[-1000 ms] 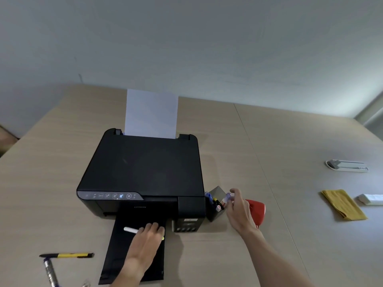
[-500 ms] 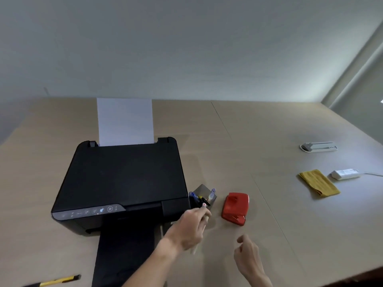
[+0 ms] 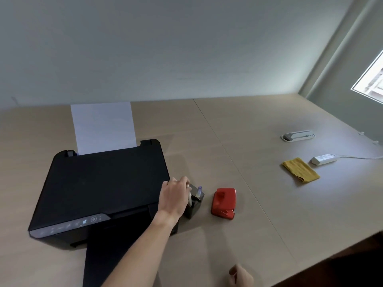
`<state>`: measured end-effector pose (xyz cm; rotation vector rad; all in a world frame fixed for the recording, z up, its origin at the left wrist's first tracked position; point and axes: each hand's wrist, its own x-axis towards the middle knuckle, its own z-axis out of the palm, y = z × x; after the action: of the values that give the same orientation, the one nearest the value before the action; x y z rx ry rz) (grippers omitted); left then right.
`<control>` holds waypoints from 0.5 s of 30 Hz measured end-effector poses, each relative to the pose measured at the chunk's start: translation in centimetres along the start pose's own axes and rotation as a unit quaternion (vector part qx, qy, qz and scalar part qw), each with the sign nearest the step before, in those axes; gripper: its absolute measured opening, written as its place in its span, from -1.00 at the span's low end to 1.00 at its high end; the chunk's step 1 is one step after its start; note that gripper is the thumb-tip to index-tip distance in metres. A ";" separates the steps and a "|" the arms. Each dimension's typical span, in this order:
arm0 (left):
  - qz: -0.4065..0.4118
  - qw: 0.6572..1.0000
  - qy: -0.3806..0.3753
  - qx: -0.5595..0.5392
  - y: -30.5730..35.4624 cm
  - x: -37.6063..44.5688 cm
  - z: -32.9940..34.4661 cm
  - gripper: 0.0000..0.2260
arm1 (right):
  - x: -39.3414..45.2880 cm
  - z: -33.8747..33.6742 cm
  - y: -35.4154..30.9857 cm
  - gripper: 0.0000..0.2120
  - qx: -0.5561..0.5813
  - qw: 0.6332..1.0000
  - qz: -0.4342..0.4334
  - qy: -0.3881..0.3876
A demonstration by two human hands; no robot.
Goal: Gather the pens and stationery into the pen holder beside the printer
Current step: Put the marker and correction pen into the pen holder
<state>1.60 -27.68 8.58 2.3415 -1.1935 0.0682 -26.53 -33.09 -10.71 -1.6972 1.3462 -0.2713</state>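
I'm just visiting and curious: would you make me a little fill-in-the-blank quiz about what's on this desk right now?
1. The left hand lowers a white pen into the pen ____.
2. The holder stands between the black printer and the ____ hole punch.
3. A sheet of white ____ stands up from the back of the printer.
4. The folded cloth is ____.

Missing words: holder; red; paper; yellow

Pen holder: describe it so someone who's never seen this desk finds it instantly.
Start at the big black printer on the wooden table. Against its front right corner stands the pen holder, a small dark square cup with the left hand lowering a white pen into it. The red hole punch to its right lies low and holds nothing.
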 end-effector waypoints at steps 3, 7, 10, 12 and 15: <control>0.006 0.998 -0.047 0.051 -0.8 -0.6 1.0 -0.81 | -1.4 -0.4 -1.9 -0.79 -0.047 0.997 -0.053 0.013; 0.041 0.997 -0.038 -0.055 -1.3 -2.3 0.4 -0.83 | -2.4 0.0 -3.5 -0.50 -0.128 0.989 -0.073 0.028; 0.053 0.987 -0.048 -0.141 -2.4 -5.3 -0.8 -0.84 | -3.7 1.3 -4.9 -0.55 -0.162 0.981 -0.109 0.000; 0.074 0.987 -0.050 -0.135 -4.0 -8.2 -1.3 -0.86 | -4.9 2.8 -5.8 -0.63 -0.167 0.979 -0.112 -0.028; 0.085 0.988 -0.061 -0.110 -7.4 -13.4 -2.1 -0.90 | -7.1 5.6 -7.2 -0.74 -0.169 0.976 -0.128 -0.046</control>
<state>-0.55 -13.14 3.77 2.0749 -1.3825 -0.1429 -20.84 -24.29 -5.87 -2.1466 1.1518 -0.1102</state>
